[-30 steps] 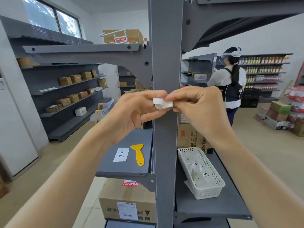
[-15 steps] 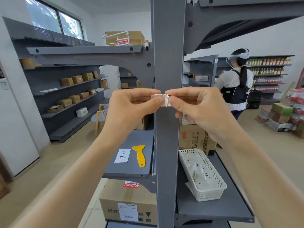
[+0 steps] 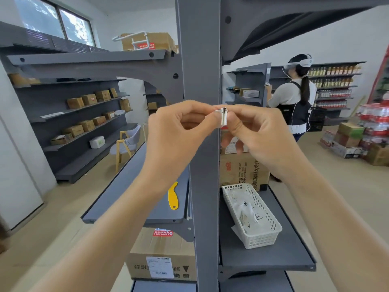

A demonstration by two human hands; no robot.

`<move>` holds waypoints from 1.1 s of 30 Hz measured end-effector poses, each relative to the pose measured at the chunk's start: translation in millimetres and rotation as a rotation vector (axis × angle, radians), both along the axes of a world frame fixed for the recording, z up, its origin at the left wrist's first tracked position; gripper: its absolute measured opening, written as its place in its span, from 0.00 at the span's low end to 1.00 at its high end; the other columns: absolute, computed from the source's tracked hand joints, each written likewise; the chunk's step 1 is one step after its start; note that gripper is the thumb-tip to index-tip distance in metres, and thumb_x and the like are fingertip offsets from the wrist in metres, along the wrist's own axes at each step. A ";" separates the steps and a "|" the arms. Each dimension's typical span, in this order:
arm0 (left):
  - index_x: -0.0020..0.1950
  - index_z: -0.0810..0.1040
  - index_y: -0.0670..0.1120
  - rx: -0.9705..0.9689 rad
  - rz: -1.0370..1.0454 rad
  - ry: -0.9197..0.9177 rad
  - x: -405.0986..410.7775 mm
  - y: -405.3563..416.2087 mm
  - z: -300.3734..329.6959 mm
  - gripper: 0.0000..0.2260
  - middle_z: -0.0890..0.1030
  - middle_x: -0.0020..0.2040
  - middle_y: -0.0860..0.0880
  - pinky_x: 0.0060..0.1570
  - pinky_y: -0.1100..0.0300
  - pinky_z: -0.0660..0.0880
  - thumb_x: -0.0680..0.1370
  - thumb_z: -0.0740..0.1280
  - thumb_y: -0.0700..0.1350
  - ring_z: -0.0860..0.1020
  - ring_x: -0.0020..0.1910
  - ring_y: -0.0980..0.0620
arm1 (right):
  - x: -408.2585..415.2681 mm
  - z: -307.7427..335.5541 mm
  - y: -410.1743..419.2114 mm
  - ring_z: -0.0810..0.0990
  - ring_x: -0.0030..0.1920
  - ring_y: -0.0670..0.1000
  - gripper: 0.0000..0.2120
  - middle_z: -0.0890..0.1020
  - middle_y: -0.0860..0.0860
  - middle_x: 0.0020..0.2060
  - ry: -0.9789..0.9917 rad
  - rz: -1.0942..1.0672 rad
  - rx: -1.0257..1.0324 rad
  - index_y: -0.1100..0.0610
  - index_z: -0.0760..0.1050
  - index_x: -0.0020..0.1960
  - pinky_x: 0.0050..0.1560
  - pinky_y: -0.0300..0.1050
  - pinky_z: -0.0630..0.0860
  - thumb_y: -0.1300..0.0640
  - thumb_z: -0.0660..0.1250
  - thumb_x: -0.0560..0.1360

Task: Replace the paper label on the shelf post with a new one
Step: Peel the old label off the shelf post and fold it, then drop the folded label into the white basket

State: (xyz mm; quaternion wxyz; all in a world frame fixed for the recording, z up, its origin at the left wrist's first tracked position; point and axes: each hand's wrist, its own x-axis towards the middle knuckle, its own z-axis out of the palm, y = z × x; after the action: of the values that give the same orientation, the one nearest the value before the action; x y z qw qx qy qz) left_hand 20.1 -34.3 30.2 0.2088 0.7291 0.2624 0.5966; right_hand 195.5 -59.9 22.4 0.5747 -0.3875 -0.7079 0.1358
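A grey vertical shelf post (image 3: 200, 60) runs down the middle of the head view. In front of it, at chest height, a small folded white paper label (image 3: 223, 117) with a dark mark is pinched between both hands. My left hand (image 3: 181, 131) grips it from the left with thumb and forefinger. My right hand (image 3: 256, 133) grips it from the right. No label shows on the post's bare face above or below the hands. A yellow plastic scraper (image 3: 173, 197) lies on the left shelf (image 3: 117, 197), partly hidden by my left forearm.
A white plastic basket (image 3: 271, 232) holding paper scraps sits on the right shelf (image 3: 294, 256). Cardboard boxes (image 3: 244, 169) stand behind and below the shelves. A person with a headset (image 3: 294, 95) stands at the far right shelves. A chair (image 3: 128, 144) is at left.
The label has been folded smaller, from a flat strip to a tight wad. Both hands stay pinched together in front of the post.
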 end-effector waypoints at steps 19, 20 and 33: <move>0.49 0.82 0.57 -0.190 -0.305 0.339 157.9 33.3 -73.5 0.03 0.86 0.40 0.61 0.46 0.69 0.77 0.79 0.71 0.48 0.82 0.40 0.68 | 126.2 -63.9 -27.5 0.84 0.29 0.44 0.03 0.89 0.44 0.38 0.017 -0.701 -0.196 0.47 0.89 0.47 0.43 0.50 0.86 0.51 0.77 0.74; 0.50 0.83 0.54 -0.229 -0.315 0.325 163.2 36.0 -80.0 0.02 0.85 0.36 0.61 0.43 0.71 0.76 0.79 0.71 0.47 0.82 0.38 0.68 | 131.1 -70.5 -23.8 0.85 0.30 0.46 0.04 0.89 0.44 0.38 0.030 -0.688 -0.223 0.47 0.89 0.48 0.43 0.49 0.86 0.52 0.76 0.75; 0.49 0.81 0.55 -0.460 0.075 0.632 194.6 79.7 -181.5 0.03 0.80 0.36 0.60 0.34 0.69 0.71 0.77 0.69 0.50 0.80 0.38 0.62 | 157.9 -195.8 66.4 0.84 0.47 0.43 0.08 0.87 0.44 0.40 0.047 -0.554 -0.721 0.50 0.85 0.55 0.44 0.36 0.76 0.53 0.71 0.78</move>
State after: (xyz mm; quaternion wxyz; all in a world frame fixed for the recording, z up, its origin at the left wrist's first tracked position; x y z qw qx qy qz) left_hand 214.7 45.4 -151.3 0.2539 0.8010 0.4671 0.2753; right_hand 353.5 6.5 -173.4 0.4337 -0.7345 -0.4716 0.2236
